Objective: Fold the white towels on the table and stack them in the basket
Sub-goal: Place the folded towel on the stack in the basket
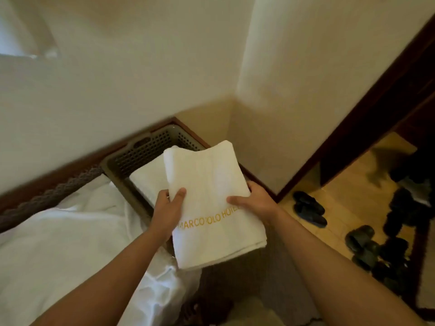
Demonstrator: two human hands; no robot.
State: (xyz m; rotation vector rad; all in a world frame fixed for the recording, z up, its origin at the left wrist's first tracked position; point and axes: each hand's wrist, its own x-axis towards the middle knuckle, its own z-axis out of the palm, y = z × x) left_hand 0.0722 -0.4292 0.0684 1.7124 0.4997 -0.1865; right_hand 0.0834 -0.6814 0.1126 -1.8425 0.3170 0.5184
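White folded towel (207, 184) at frame centre, above the perforated basket (143, 149); long axis runs upper left to lower right. Gold lettering "MARCO POLO HOTEL" (partly covered). Left hand (168, 209) and right hand (255, 201) grip its sides.

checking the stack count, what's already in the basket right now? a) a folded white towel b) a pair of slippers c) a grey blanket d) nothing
a: a folded white towel lies inside the basket, beneath the lettered towel gripped by the left hand and right hand.
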